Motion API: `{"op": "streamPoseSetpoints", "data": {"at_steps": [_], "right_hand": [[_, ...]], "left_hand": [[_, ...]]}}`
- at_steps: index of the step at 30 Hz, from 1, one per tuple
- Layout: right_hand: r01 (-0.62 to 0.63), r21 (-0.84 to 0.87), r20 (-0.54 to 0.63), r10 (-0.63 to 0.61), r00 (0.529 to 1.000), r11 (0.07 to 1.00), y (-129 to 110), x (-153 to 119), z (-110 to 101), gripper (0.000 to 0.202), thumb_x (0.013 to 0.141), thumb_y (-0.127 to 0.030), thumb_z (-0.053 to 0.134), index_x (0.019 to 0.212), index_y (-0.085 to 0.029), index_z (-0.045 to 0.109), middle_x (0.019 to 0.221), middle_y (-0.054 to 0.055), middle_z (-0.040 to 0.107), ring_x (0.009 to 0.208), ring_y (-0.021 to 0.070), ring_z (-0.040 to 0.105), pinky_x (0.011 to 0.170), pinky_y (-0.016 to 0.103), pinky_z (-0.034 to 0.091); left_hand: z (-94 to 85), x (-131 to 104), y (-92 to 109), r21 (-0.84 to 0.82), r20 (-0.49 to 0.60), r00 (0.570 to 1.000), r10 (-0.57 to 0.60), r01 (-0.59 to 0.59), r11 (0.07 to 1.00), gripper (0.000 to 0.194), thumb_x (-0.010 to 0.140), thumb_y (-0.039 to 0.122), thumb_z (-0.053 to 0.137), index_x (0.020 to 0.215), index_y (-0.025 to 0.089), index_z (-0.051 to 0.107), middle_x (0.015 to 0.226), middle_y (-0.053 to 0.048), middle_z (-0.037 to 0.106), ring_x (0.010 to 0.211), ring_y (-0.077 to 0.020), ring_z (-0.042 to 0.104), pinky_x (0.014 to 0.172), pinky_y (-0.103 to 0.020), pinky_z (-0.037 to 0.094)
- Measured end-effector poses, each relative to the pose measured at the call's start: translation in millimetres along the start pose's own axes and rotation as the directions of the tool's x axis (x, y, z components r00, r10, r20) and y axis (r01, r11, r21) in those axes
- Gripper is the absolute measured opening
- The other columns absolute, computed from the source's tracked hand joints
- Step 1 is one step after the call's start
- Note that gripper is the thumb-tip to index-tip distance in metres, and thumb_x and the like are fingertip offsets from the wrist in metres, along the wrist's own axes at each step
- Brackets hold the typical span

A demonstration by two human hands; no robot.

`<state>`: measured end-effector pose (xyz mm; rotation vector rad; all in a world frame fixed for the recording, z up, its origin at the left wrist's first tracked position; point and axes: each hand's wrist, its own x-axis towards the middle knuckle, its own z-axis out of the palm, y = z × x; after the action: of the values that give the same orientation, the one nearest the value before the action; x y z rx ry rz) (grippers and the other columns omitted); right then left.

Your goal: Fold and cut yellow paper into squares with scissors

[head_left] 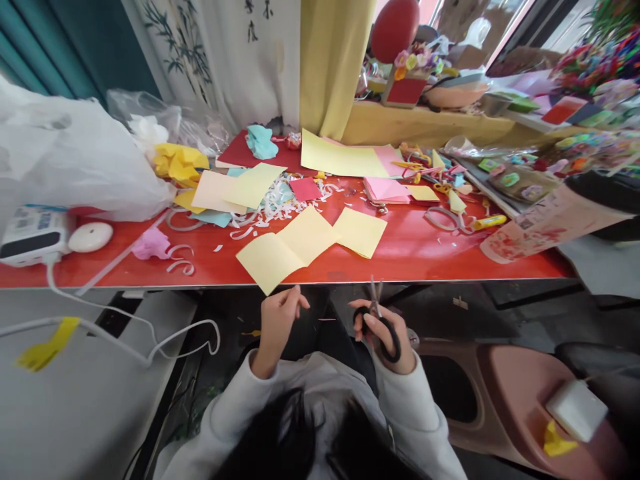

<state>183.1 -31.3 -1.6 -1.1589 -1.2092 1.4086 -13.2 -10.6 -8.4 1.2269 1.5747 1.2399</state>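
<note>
In my right hand is a pair of scissors with black handles, its blades pointing up toward the table and slightly apart. My left hand is closed, thumb and fingers drawn together just below the table's front edge; what they hold, if anything, is hidden. Right above the left hand, the corner of a pale yellow paper sheet sticks out over the edge. Beside it lie another pale yellow sheet and a folded-looking yellow square, partly overlapping in a row.
The red table carries white paper shreds, pink squares, a large yellow sheet and crumpled yellow paper. A plastic bag and white device stand left; a patterned cup leans right. Cables hang below.
</note>
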Motion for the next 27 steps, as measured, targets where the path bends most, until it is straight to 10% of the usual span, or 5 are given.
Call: {"op": "streamPoseSetpoints", "data": {"at_steps": [13, 19, 27], "right_hand": [[-0.234, -0.100, 0.234, 0.252, 0.939, 0.967, 12, 3, 44, 0.050, 0.062, -0.051, 0.071, 0.093, -0.012, 0.064, 0.058, -0.003, 0.056, 0.046, 0.0086, 0.051, 0.050, 0.025, 0.043], [-0.238, -0.105, 0.262, 0.258, 0.930, 0.965, 17, 3, 47, 0.047, 0.063, -0.048, 0.072, 0.093, -0.012, 0.065, 0.056, -0.003, 0.056, 0.046, 0.0086, 0.051, 0.048, 0.023, 0.041], [-0.204, 0.010, 0.281, 0.193, 0.940, 0.979, 14, 0, 51, 0.044, 0.069, -0.047, 0.068, 0.093, -0.010, 0.063, 0.058, -0.002, 0.056, 0.045, 0.0079, 0.052, 0.041, 0.020, 0.035]], "left_hand": [[-12.2, 6, 13, -0.039, -0.168, 0.984, -0.054, 0.048, 0.998, 0.044, 0.084, 0.036, 0.044, 0.048, 0.017, 0.062, 0.034, 0.004, 0.035, 0.034, -0.0067, 0.034, 0.039, -0.022, 0.027], [-10.3, -4, 22, -0.210, -0.091, 0.990, -0.106, 0.085, 0.974, 0.036, 0.081, 0.052, 0.051, 0.082, 0.017, 0.061, 0.035, 0.009, 0.042, 0.026, -0.0056, 0.030, 0.030, -0.019, 0.020], [-5.0, 13, 34, -0.419, 0.010, 0.996, -0.088, 0.084, 0.904, 0.053, 0.089, 0.039, 0.039, 0.042, 0.014, 0.049, 0.037, 0.000, 0.048, 0.028, -0.0053, 0.039, 0.034, -0.019, 0.027]]}}
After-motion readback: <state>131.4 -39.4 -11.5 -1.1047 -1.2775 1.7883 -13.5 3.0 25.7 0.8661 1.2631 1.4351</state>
